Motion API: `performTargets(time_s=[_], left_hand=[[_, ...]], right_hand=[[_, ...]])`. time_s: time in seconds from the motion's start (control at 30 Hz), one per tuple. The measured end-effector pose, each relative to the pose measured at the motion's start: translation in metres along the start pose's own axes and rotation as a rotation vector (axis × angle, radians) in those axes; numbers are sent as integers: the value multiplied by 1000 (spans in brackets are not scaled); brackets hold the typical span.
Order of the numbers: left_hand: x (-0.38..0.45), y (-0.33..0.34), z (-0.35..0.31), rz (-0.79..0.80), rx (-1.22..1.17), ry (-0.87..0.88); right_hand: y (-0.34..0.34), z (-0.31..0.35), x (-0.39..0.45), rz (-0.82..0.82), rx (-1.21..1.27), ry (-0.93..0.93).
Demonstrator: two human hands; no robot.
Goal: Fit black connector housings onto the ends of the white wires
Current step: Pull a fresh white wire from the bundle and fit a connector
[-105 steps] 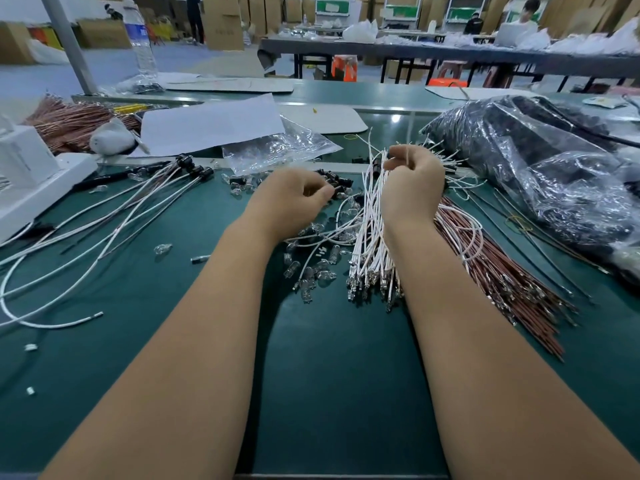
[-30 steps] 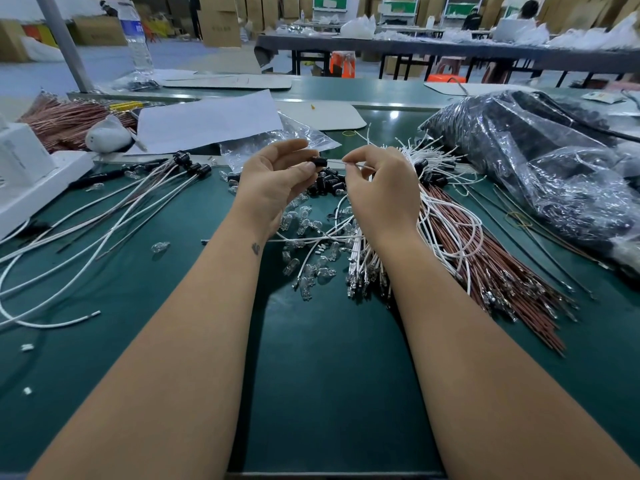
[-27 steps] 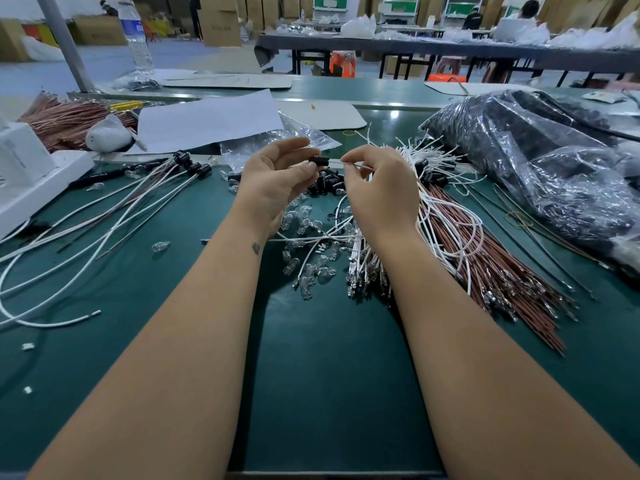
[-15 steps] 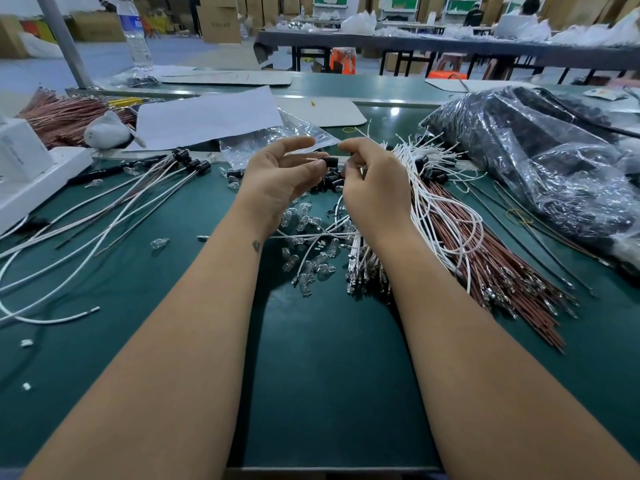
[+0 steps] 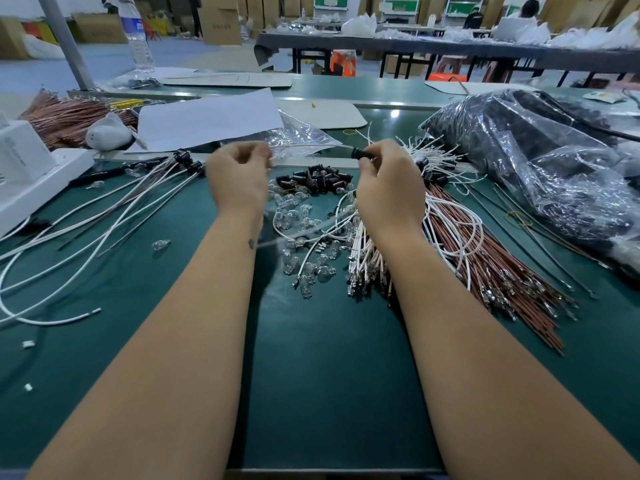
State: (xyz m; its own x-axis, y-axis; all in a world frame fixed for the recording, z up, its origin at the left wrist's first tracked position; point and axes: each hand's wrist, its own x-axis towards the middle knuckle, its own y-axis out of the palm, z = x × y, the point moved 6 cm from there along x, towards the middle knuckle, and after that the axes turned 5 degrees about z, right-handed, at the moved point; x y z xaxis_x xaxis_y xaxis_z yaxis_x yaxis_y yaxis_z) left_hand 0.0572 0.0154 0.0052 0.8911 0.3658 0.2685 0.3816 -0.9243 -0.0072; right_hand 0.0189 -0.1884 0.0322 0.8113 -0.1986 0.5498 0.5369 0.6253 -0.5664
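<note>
Above middle of green table [image 5: 329, 375], right hand [image 5: 389, 188] pinches black housing [image 5: 360, 154]; left hand [image 5: 239, 178], blurred, fingers curled, seems to pinch white wire [image 5: 311, 151].

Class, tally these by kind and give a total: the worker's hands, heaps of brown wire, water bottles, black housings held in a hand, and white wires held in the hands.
Hands: 2 (left hand, right hand)
Brown wire heaps: 2
Water bottles: 1
Held black housing: 1
Held white wire: 1
Total: 7
</note>
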Motion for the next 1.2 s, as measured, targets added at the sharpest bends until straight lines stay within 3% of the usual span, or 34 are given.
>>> performTargets(time_s=[0.1,0.2,0.27,0.37,0.5,0.67,0.77,0.93,1.0,1.13,1.2], left_hand=[[5,-34,5,-353,105,-91],[0,-37,0,-424,322,-98],[-6,-25,-18,-368,531,111],[-21,13,-40,-91,631,474],[-42,53,-41,221,802,689],[-30,47,-33,153,854,567],[-24,34,-30,0,942,454],[-8,-1,-7,-117,995,168],[-11,6,-10,-67,917,219],[-34,48,-33,216,689,552],[-41,61,-31,350,601,548]], right_hand=[[-2,-9,3,-18,33,76],[3,-8,1,38,28,64],[7,-5,0,71,11,37],[10,-2,-1,109,14,-6],[14,5,-3,166,-5,-59],[15,6,-3,187,-70,-66],[16,7,-4,195,-132,-62],[13,4,-2,209,-75,7],[15,4,-3,242,-58,3],[19,11,-7,279,-32,-60],[19,11,-7,278,-42,-71]])
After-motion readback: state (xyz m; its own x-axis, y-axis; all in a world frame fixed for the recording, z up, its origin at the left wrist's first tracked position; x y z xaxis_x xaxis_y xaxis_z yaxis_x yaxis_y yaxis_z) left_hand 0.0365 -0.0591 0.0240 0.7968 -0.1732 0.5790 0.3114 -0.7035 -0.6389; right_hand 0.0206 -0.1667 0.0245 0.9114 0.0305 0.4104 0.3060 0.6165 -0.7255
